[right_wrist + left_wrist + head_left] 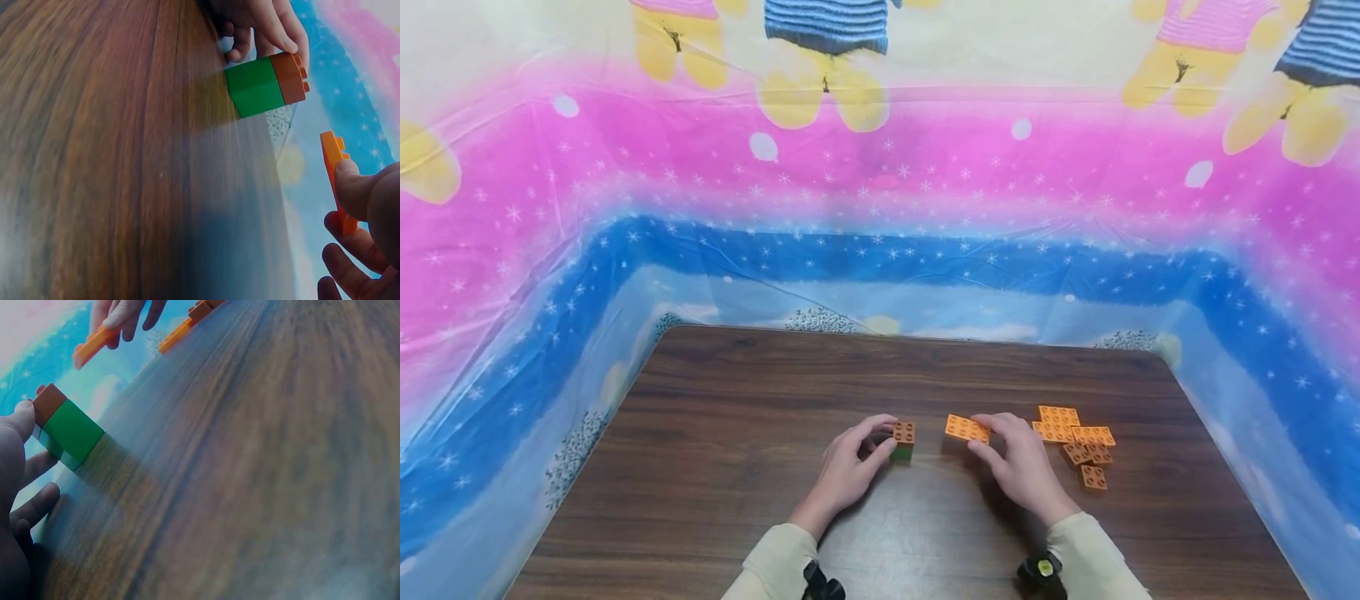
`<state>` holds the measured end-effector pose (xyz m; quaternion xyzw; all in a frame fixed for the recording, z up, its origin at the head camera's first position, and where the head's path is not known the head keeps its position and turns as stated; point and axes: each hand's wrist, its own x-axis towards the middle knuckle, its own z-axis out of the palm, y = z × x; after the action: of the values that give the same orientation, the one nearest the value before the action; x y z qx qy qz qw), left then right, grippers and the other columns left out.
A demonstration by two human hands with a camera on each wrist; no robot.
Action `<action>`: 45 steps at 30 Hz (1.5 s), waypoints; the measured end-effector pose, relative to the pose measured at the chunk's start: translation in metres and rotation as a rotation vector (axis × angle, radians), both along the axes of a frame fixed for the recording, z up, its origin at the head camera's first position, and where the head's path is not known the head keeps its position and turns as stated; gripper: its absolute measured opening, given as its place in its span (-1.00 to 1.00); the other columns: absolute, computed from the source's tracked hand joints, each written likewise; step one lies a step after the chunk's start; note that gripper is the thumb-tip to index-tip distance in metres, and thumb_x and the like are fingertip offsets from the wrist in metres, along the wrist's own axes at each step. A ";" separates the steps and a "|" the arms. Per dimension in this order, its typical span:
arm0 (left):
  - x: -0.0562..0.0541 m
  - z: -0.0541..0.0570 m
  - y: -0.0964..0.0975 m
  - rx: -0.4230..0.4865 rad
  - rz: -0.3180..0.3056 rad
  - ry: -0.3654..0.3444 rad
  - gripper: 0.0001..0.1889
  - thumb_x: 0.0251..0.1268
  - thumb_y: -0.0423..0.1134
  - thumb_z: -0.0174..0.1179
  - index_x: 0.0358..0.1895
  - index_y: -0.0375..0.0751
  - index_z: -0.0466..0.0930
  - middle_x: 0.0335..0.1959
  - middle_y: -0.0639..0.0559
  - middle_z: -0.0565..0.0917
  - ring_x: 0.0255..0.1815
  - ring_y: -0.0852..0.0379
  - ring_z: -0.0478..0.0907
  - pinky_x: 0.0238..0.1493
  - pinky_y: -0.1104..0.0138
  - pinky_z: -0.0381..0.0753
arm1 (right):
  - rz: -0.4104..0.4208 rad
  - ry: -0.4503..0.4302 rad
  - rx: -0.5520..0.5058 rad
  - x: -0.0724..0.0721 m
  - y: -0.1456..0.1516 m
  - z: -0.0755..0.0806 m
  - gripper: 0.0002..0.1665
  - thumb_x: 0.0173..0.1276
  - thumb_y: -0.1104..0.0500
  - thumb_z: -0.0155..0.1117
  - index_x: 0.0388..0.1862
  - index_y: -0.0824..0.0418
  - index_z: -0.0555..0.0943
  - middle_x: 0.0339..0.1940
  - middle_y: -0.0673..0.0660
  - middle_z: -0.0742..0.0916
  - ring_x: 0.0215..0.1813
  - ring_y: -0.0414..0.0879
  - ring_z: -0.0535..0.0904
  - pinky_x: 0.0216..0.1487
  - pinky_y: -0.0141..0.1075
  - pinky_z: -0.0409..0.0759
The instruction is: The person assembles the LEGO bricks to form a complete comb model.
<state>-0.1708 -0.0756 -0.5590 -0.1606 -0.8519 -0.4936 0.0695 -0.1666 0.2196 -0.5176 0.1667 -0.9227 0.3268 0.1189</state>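
Observation:
A small stack stands upright on the table: a brown toy brick [904, 432] on top of a green brick [254, 87]. My left hand [847, 467] holds this stack, its thumb and a finger on the brown brick's sides. To the right, my right hand [1019, 463] pinches a flat orange brick [967, 428] by its right end, between thumb and fingers. That orange brick is raised above the table, studs up, at about the height of the brown one in the wrist views. A gap separates it from the stack.
Right of my right hand lies a group of loose bricks: flat orange bricks [1058, 415] at the back and several small brown bricks [1093, 477] nearer me. They lie on a dark wooden table [737, 400]. A patterned cloth [880, 258] hangs behind and along the sides.

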 end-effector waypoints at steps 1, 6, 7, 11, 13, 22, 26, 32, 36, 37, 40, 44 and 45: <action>0.000 0.000 0.000 0.000 0.000 0.000 -0.70 0.57 -0.01 0.24 0.27 0.24 0.64 0.06 0.35 0.75 -0.15 0.34 0.62 -0.07 0.29 0.58 | 0.007 -0.002 -0.003 0.000 -0.001 0.001 -0.53 0.37 0.13 0.54 0.24 0.16 0.72 0.11 0.08 0.77 0.15 0.04 0.66 0.16 0.13 0.61; -0.001 -0.001 0.000 0.002 0.003 0.004 -0.70 0.56 -0.01 0.25 0.26 0.26 0.65 0.05 0.37 0.75 -0.16 0.35 0.62 -0.07 0.29 0.58 | 0.020 -0.021 0.001 -0.001 -0.008 0.004 -0.53 0.38 0.11 0.54 0.23 0.14 0.71 0.11 0.05 0.76 0.15 0.00 0.65 0.16 0.09 0.63; -0.001 0.000 0.000 0.001 0.004 0.004 -0.70 0.56 -0.01 0.25 0.26 0.26 0.65 0.05 0.36 0.75 -0.16 0.35 0.62 -0.07 0.28 0.58 | 0.022 -0.024 0.001 -0.001 -0.010 0.005 -0.54 0.38 0.10 0.53 0.23 0.13 0.72 0.10 0.05 0.76 0.15 0.00 0.65 0.16 0.09 0.63; -0.001 0.000 0.000 0.000 0.003 -0.006 -0.70 0.56 0.00 0.25 0.26 0.28 0.64 0.06 0.37 0.75 -0.15 0.34 0.61 -0.06 0.28 0.57 | 0.031 -0.029 0.002 -0.002 -0.017 0.007 -0.55 0.38 0.11 0.53 0.23 0.11 0.72 0.10 0.04 0.76 0.15 -0.01 0.65 0.16 0.08 0.63; -0.001 0.001 0.000 -0.002 0.002 -0.010 -0.70 0.56 0.00 0.25 0.27 0.29 0.63 0.06 0.36 0.74 -0.14 0.34 0.61 -0.06 0.28 0.57 | 0.041 -0.020 0.005 -0.003 -0.020 0.008 -0.55 0.38 0.12 0.53 0.23 0.10 0.72 0.10 0.05 0.76 0.15 -0.02 0.66 0.14 0.08 0.64; 0.000 0.000 0.000 -0.006 0.003 -0.008 -0.69 0.56 -0.01 0.25 0.27 0.25 0.64 0.06 0.29 0.76 -0.16 0.33 0.61 -0.07 0.27 0.57 | 0.072 0.000 0.005 -0.005 -0.033 0.008 -0.55 0.38 0.12 0.53 0.24 0.08 0.71 0.10 0.02 0.75 0.12 -0.06 0.65 0.11 0.05 0.65; 0.000 0.001 0.001 -0.006 0.006 -0.008 -0.69 0.56 0.00 0.25 0.27 0.25 0.64 0.06 0.27 0.76 -0.17 0.32 0.60 -0.09 0.27 0.56 | 0.089 -0.003 -0.007 -0.005 -0.038 0.008 -0.55 0.39 0.12 0.52 0.24 0.09 0.71 0.11 0.02 0.75 0.13 -0.05 0.65 0.13 0.06 0.65; 0.000 0.001 0.001 -0.008 0.007 -0.009 -0.68 0.56 0.03 0.24 0.28 0.21 0.64 0.06 0.33 0.75 -0.17 0.32 0.60 -0.09 0.29 0.56 | 0.130 0.001 -0.020 -0.007 -0.046 0.011 -0.55 0.40 0.13 0.52 0.24 0.11 0.71 0.10 0.01 0.74 0.12 -0.08 0.65 0.11 0.02 0.66; 0.000 0.001 0.000 -0.004 -0.002 -0.012 -0.68 0.57 0.03 0.23 0.28 0.20 0.64 0.07 0.35 0.74 -0.17 0.32 0.60 -0.10 0.29 0.56 | 0.146 -0.009 -0.027 -0.007 -0.050 0.012 -0.55 0.41 0.13 0.51 0.25 0.12 0.70 0.10 0.01 0.74 0.10 -0.11 0.63 0.09 0.00 0.66; 0.000 0.001 0.000 -0.002 -0.003 -0.012 -0.68 0.57 0.03 0.23 0.28 0.21 0.64 0.07 0.35 0.74 -0.17 0.32 0.60 -0.10 0.30 0.56 | 0.148 -0.011 -0.025 -0.007 -0.051 0.013 -0.56 0.41 0.13 0.50 0.25 0.11 0.70 0.10 0.00 0.73 0.10 -0.11 0.63 0.10 0.00 0.66; 0.000 0.000 0.000 0.000 -0.004 -0.011 -0.68 0.57 0.03 0.24 0.28 0.24 0.63 0.06 0.36 0.74 -0.17 0.32 0.61 -0.10 0.30 0.57 | 0.150 -0.021 -0.028 -0.006 -0.053 0.013 -0.56 0.42 0.13 0.50 0.25 0.10 0.70 0.09 -0.01 0.73 0.10 -0.11 0.63 0.11 0.00 0.66; 0.000 0.000 0.000 0.002 0.003 -0.012 -0.69 0.56 0.03 0.25 0.27 0.28 0.63 0.06 0.37 0.74 -0.17 0.33 0.61 -0.09 0.30 0.57 | 0.150 -0.047 -0.029 -0.006 -0.055 0.012 -0.56 0.43 0.11 0.49 0.25 0.07 0.70 0.10 -0.04 0.73 0.11 -0.14 0.62 0.13 -0.01 0.66; 0.000 0.000 0.000 0.002 0.005 -0.012 -0.69 0.56 0.03 0.25 0.27 0.29 0.62 0.06 0.37 0.74 -0.17 0.33 0.61 -0.09 0.30 0.57 | 0.149 -0.055 -0.028 -0.006 -0.056 0.012 -0.57 0.44 0.10 0.49 0.25 0.06 0.70 0.11 -0.04 0.72 0.11 -0.14 0.62 0.13 -0.02 0.66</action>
<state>-0.1703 -0.0753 -0.5586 -0.1552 -0.8522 -0.4953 0.0656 -0.1726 0.1640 -0.5061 0.2244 -0.9059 0.3520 0.0713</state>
